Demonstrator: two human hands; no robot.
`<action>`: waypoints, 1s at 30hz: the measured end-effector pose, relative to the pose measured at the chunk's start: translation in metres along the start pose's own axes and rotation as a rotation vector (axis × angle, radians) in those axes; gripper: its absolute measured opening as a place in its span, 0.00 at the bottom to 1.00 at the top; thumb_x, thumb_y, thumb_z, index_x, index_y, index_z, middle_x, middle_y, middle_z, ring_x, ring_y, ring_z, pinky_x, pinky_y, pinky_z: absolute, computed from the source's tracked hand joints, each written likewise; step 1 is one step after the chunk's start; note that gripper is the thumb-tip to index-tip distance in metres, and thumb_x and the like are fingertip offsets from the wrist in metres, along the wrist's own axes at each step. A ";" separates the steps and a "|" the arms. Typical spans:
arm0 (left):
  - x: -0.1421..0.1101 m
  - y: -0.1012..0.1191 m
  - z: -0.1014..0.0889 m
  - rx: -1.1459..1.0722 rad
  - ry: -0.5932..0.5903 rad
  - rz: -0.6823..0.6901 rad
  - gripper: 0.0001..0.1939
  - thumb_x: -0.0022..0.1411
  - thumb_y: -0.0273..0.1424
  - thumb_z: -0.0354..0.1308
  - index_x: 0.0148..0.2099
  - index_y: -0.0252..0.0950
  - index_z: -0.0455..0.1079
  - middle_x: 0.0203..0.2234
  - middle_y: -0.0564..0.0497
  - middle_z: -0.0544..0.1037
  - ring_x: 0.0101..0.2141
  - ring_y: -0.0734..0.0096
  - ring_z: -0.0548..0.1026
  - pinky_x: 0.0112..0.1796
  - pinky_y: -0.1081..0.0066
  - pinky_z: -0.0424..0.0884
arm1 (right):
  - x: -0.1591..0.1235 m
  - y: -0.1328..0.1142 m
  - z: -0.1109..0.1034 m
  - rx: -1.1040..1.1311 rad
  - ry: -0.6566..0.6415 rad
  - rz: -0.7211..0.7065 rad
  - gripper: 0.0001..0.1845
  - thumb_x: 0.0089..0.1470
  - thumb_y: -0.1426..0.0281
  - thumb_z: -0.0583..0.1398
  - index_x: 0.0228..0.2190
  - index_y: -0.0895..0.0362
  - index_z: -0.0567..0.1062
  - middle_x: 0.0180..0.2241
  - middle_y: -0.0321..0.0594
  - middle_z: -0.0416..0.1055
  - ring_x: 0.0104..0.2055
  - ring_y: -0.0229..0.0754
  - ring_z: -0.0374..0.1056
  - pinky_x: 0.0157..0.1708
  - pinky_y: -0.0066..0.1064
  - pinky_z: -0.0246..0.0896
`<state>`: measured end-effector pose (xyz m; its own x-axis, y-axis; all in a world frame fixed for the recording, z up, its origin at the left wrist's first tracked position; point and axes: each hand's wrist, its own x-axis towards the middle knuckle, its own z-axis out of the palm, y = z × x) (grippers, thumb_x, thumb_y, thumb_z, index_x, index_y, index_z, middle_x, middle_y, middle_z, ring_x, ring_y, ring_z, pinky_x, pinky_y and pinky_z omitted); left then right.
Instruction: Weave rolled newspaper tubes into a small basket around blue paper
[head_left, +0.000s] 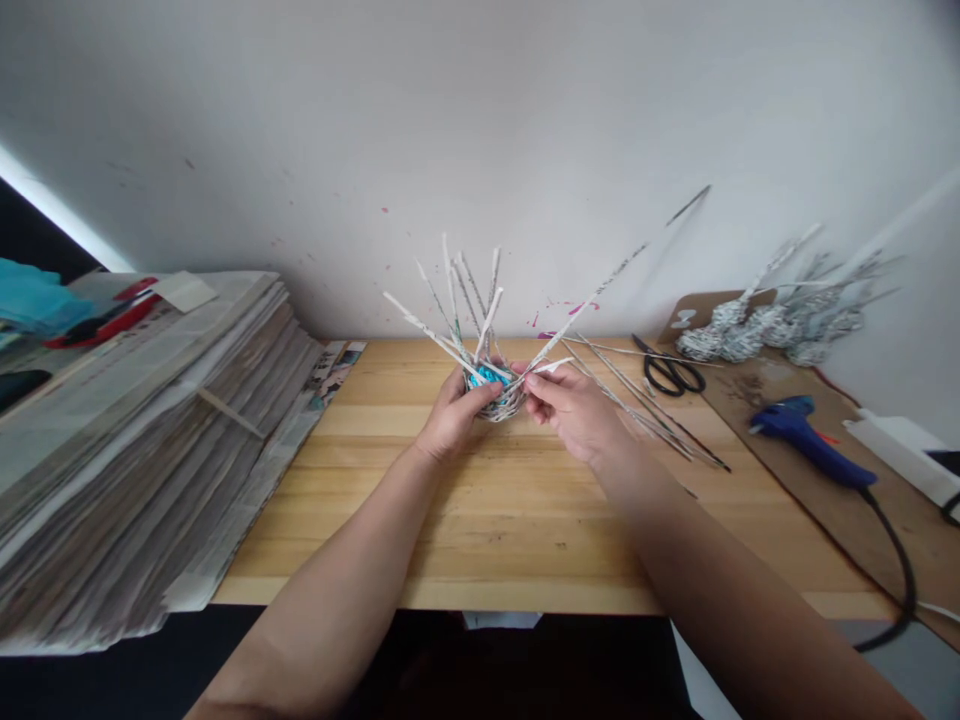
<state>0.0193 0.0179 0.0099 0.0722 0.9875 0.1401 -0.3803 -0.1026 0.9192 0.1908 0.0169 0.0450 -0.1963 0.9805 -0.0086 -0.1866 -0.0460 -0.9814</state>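
Note:
A small basket woven from rolled paper (504,408) is held just above the wooden table, its several upright spokes fanning out toward the wall. Something bright blue (487,377) shows inside it. My left hand (456,408) grips the basket's left side, thumb over the rim. At the right rim, my right hand (561,402) pinches a long rolled paper strip (587,303), which slants up and to the right. The fingers beneath the basket are partly hidden.
Loose paper rolls (652,415) and black scissors (673,375) lie on the table (480,540) at right. Beyond are a blue glue gun (814,440) on cardboard and silvery woven pieces (750,328). A tall newspaper stack (150,450) stands at left; a wall rises behind.

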 end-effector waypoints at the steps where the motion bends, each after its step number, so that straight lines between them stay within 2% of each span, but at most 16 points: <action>1: 0.000 0.001 -0.001 0.032 -0.006 0.003 0.23 0.51 0.36 0.72 0.50 0.36 0.76 0.43 0.46 0.81 0.42 0.61 0.78 0.47 0.65 0.71 | 0.000 -0.002 -0.003 -0.046 -0.019 -0.016 0.18 0.42 0.57 0.70 0.33 0.56 0.81 0.22 0.33 0.69 0.24 0.35 0.62 0.22 0.27 0.55; 5: -0.001 0.006 -0.002 0.154 -0.062 -0.003 0.24 0.50 0.36 0.73 0.49 0.35 0.77 0.41 0.46 0.81 0.41 0.61 0.77 0.45 0.66 0.70 | 0.004 -0.005 -0.015 -0.241 -0.097 -0.083 0.17 0.48 0.60 0.67 0.38 0.57 0.84 0.22 0.35 0.72 0.25 0.35 0.64 0.23 0.27 0.57; 9: -0.002 0.009 0.001 0.235 -0.153 -0.049 0.23 0.48 0.36 0.74 0.46 0.33 0.77 0.39 0.45 0.82 0.39 0.60 0.77 0.44 0.66 0.71 | 0.009 -0.003 -0.026 -0.367 -0.188 -0.113 0.16 0.50 0.61 0.66 0.38 0.57 0.85 0.26 0.38 0.75 0.26 0.36 0.66 0.23 0.26 0.58; 13: -0.002 0.009 0.001 0.234 -0.238 -0.070 0.25 0.48 0.36 0.74 0.49 0.34 0.77 0.42 0.44 0.82 0.41 0.59 0.78 0.46 0.64 0.71 | 0.012 -0.001 -0.032 -0.348 -0.239 -0.040 0.17 0.47 0.58 0.69 0.35 0.57 0.85 0.22 0.35 0.73 0.24 0.35 0.64 0.22 0.25 0.57; 16: -0.003 0.010 0.001 0.260 -0.266 -0.049 0.25 0.49 0.36 0.74 0.48 0.34 0.77 0.41 0.43 0.82 0.41 0.58 0.78 0.46 0.64 0.71 | 0.012 -0.002 -0.032 -0.277 -0.220 0.041 0.19 0.44 0.55 0.71 0.32 0.58 0.85 0.19 0.34 0.70 0.23 0.34 0.63 0.21 0.25 0.57; 19: -0.004 0.010 0.002 0.320 -0.298 -0.063 0.24 0.51 0.37 0.73 0.49 0.33 0.76 0.40 0.44 0.82 0.40 0.60 0.77 0.44 0.65 0.71 | 0.012 -0.002 -0.030 -0.317 -0.211 0.087 0.21 0.43 0.53 0.71 0.29 0.58 0.84 0.19 0.34 0.71 0.22 0.33 0.62 0.20 0.25 0.54; 22: -0.004 0.009 0.001 0.380 -0.313 -0.088 0.26 0.52 0.37 0.71 0.51 0.32 0.73 0.41 0.44 0.81 0.40 0.62 0.77 0.45 0.66 0.71 | 0.012 0.000 -0.031 -0.471 -0.199 -0.015 0.18 0.45 0.54 0.71 0.26 0.57 0.83 0.22 0.37 0.75 0.24 0.35 0.64 0.22 0.27 0.56; 25: -0.003 0.007 0.000 0.457 -0.316 -0.091 0.29 0.52 0.37 0.70 0.54 0.31 0.71 0.45 0.43 0.80 0.42 0.63 0.76 0.47 0.66 0.70 | 0.013 0.001 -0.034 -0.584 -0.180 -0.103 0.13 0.48 0.59 0.70 0.29 0.56 0.85 0.29 0.38 0.80 0.30 0.39 0.70 0.30 0.30 0.62; 30: -0.005 0.007 0.001 0.565 -0.311 -0.116 0.29 0.51 0.38 0.70 0.53 0.31 0.70 0.40 0.47 0.79 0.37 0.68 0.74 0.42 0.69 0.69 | 0.014 -0.003 -0.036 -0.664 -0.370 -0.115 0.12 0.52 0.60 0.67 0.32 0.56 0.84 0.29 0.37 0.79 0.31 0.40 0.71 0.30 0.30 0.60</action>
<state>0.0173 0.0122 0.0156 0.3792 0.9239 0.0507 0.1824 -0.1283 0.9748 0.2235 0.0373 0.0412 -0.5416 0.8391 0.0510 0.3690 0.2917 -0.8825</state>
